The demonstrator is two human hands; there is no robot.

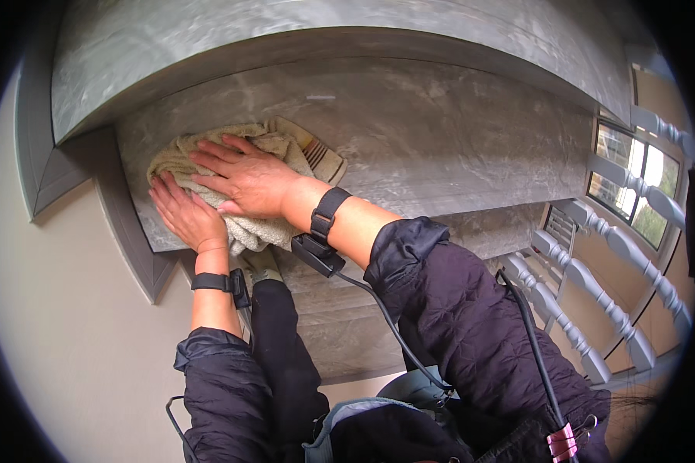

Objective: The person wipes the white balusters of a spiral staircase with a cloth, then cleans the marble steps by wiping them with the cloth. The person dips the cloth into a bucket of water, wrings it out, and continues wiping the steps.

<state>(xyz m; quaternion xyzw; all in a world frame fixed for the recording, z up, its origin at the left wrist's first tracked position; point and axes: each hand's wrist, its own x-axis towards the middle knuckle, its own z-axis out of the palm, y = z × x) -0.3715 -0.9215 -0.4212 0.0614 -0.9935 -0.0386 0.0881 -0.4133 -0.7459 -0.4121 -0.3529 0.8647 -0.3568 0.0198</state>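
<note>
A crumpled beige terry towel [266, 231] with a striped end lies on the left part of a grey marbled stair tread [417, 133]. Both hands press down flat on it. My left hand [188, 217] rests on the towel's left side, its fingers pointing up and to the left. To the right of it, my right hand [249, 176] is spread over the towel's middle, palm down. Neither hand has its fingers closed round the cloth. The towel's striped end sticks out to the right of my right hand. Each wrist wears a black strap with a small device.
A higher stair tread [324, 14] overhangs at the top. Grey stepped skirting [133, 231] runs along the beige wall [75, 324] at left. Turned grey balusters [602, 278] stand at right, with a window [631, 173] beyond. Lower steps [347, 324] and a dark-clothed leg lie below; cables hang by the arms.
</note>
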